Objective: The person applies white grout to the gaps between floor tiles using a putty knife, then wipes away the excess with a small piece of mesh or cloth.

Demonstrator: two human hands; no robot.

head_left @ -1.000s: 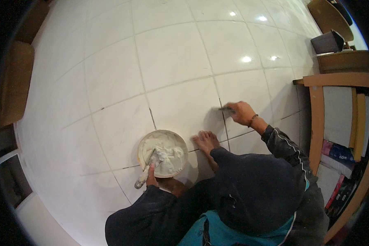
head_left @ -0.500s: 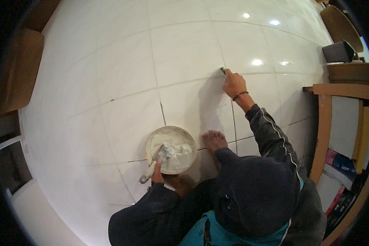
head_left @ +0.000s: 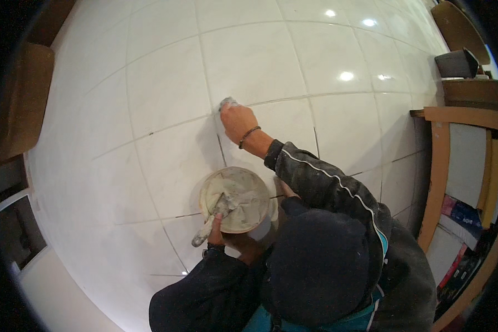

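My right hand, a dark bracelet at its wrist, is closed on a small scraper-like tool. It presses the tool to the tiled floor where joint lines cross; the hand hides most of the tool. My left hand grips the near left side of a round tub, its thumb on a paste-smeared trowel. The trowel's handle sticks out over the rim, and its blade end rests in the pale paste inside the tub. Some joints near the tub show as dark lines.
My bare foot is just right of the tub, partly behind my right sleeve. On the right stands a wooden-framed shelf with boxes. Brown furniture lines the left side. A dark grey box is at the far right.
My right hand has moved left along the joint with its tool, from right of the tub to above it. My left hand still holds tub and trowel. The paste looks darker under my arm.
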